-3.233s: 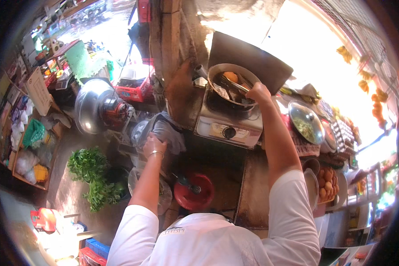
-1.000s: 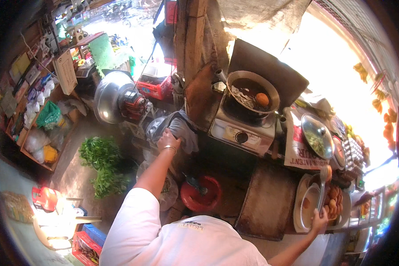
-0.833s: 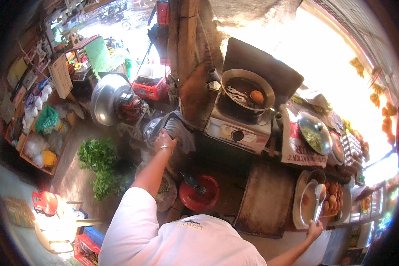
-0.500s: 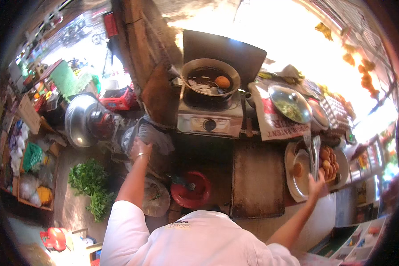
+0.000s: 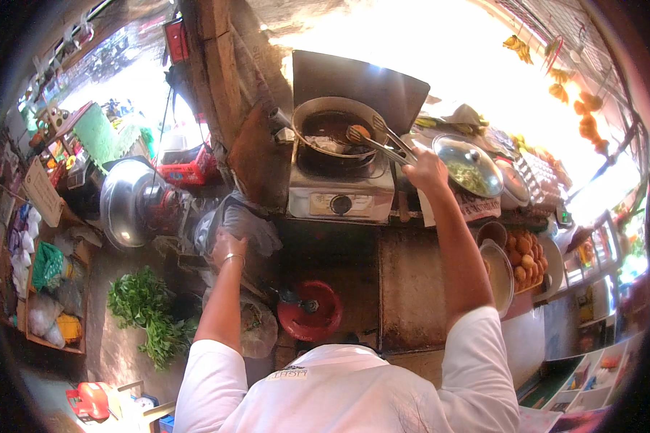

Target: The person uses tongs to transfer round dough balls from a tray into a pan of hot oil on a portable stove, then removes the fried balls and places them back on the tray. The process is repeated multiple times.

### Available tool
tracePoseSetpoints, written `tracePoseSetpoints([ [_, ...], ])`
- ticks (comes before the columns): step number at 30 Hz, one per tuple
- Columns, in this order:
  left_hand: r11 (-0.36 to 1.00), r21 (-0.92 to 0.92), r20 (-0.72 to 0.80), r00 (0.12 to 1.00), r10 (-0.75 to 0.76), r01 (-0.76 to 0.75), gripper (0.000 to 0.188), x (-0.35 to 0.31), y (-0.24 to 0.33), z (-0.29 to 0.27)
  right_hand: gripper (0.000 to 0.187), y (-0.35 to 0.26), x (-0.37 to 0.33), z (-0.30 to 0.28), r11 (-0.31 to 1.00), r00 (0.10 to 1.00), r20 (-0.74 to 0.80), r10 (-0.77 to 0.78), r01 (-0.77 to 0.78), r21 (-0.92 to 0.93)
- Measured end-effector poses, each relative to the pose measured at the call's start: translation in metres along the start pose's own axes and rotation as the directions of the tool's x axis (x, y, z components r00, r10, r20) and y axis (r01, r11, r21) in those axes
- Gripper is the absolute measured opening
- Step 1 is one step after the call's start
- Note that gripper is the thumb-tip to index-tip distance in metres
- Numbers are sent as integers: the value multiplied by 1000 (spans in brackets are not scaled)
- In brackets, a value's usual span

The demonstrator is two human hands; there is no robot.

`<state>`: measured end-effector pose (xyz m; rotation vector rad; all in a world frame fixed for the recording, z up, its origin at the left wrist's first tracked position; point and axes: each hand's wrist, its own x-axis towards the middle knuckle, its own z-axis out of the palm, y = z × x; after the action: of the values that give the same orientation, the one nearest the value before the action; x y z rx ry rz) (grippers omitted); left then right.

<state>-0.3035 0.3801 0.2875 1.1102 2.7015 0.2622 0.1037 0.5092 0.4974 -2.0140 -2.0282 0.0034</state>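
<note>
My right hand (image 5: 426, 172) grips a pair of metal tongs (image 5: 393, 148), its jaws spread over the frying pan (image 5: 301, 133). One jaw of the tongs is at a round orange-brown fried ball (image 5: 362, 130), which sits in dark oil at the pan's right side. The pan stands on a silver gas stove (image 5: 325, 201). On the left, my left hand (image 5: 229, 245) is closed on a greyish plastic bag (image 5: 253, 225); its fingertips are partly hidden.
Right of the stove stand a glass-lidded pot (image 5: 471, 162), egg trays (image 5: 545, 180) and fried balls (image 5: 524, 258) beside a metal tray (image 5: 500, 270). A red gas cylinder (image 5: 316, 310) is below the stove. Leafy greens (image 5: 148, 310) and a large metal pot (image 5: 123, 209) lie left.
My right hand has brought the tongs from the tray of fried balls, leftward and up to the pan. My left hand has stayed at the plastic bag.
</note>
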Motion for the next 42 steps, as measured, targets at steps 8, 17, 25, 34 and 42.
tracePoseSetpoints([
  [8, 999, -30, 51, 999, -20, 22, 74, -4, 3, -7, 27, -33, 50, 29, 980, 998, 58, -7, 19, -199],
  [17, 997, -73, 23, 1000, 11, -9, 66, -4, 3, -10, 47, 16, 42, 56, 636, 935, 348, 69, -310, 707],
  [25, 999, -44, 61, 998, -9, 12, 78, -5, 5, -13, 34, 21, 14, 62, 468, 928, 362, 93, -361, 806],
  [34, 986, -156, 87, 994, 65, -51, 85, 2, -4, -3, 36, 19, -7, 53, 477, 950, 300, 88, -304, 824],
  [42, 760, -163, -503, 716, 485, -629, 70, -61, -86, 41, 30, 19, 0, 42, 576, 970, 237, 60, -227, 785],
])
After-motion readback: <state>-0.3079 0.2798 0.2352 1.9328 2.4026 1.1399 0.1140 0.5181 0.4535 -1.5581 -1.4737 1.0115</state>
